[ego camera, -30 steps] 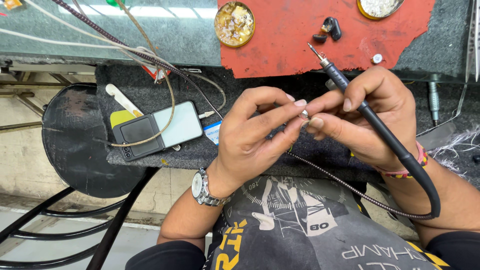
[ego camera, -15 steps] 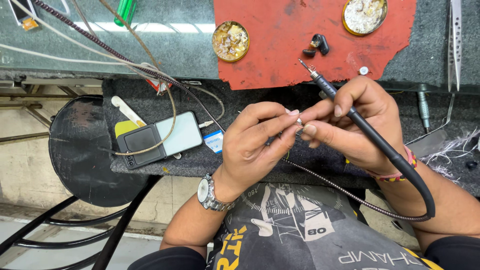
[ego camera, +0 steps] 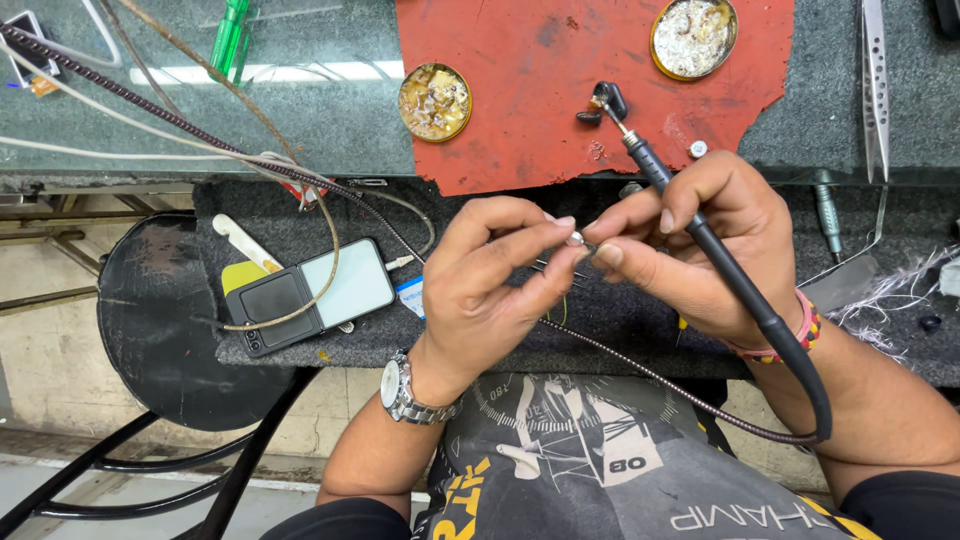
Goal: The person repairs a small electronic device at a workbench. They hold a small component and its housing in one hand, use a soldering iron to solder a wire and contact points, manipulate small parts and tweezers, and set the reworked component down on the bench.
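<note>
A tiny silvery piece (ego camera: 577, 238) is pinched between both hands, above the dark felt ledge (ego camera: 640, 310).

The left hand (ego camera: 490, 280) closes thumb and forefinger on it — the right hand (ego camera: 690, 245) meets it fingertip to fingertip while gripping a black rotary handpiece (ego camera: 720, 270), tip toward the red mat (ego camera: 560, 90). A phone (ego camera: 310, 297) lies well to the left.

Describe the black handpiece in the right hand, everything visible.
The handpiece is a slim black pen-shaped tool, plastic or rubber by its look, with a narrow metal collet and a fine bit at its tip. It lies slanted in the right hand, tip pointing up-left over the red mat, near two small dark pieces. Its rear thickens into a black sleeve that bends past the wrist and joins a braided flexible shaft running back under both hands. The bit touches nothing visible. Whether it spins cannot be told.
</note>
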Available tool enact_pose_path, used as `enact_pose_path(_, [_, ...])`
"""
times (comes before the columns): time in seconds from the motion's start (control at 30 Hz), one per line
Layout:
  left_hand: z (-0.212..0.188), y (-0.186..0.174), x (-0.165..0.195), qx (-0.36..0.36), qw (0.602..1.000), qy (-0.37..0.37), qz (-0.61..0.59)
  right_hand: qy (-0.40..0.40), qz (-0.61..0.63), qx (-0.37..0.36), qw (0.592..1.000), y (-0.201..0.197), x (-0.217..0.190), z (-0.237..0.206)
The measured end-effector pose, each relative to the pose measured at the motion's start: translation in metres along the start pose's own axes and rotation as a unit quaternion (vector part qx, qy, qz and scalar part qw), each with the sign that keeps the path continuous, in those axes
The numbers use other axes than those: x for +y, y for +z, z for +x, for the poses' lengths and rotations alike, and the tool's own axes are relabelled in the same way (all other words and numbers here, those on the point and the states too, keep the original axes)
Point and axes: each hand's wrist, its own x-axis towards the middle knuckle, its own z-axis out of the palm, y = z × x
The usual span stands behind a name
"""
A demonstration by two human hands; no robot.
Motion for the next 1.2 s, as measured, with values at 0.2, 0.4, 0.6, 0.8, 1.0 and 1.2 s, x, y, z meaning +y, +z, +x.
enact_pose_path(0.2, [0.011,-0.003,-0.004,0.026,0.997,-0.024,0.073,-0.056,-0.07,0.041,0.995,-0.001,-0.008,0.006])
enact_pose_path(0.4, [0.024,0.0,-0.009,0.028,0.976,-0.01,0.217,-0.114,-0.157,0.088,0.977,-0.011,-0.022,0.008])
enact_pose_path(0.6, [0.028,0.002,-0.005,0.024,0.969,-0.076,0.234,-0.148,-0.16,0.169,0.961,-0.051,-0.003,-0.027])
enact_pose_path(0.8, [0.031,-0.004,-0.006,0.026,0.972,-0.12,0.199,-0.189,-0.278,0.307,0.89,-0.073,0.044,-0.103])
enact_pose_path(1.0, [0.03,-0.008,-0.008,0.019,0.973,-0.112,0.203,-0.191,-0.379,0.378,0.823,-0.089,0.063,-0.143])
enact_pose_path(1.2, [0.025,-0.011,-0.009,0.015,0.979,-0.128,0.159,-0.125,-0.505,0.363,0.773,-0.11,0.05,-0.145])
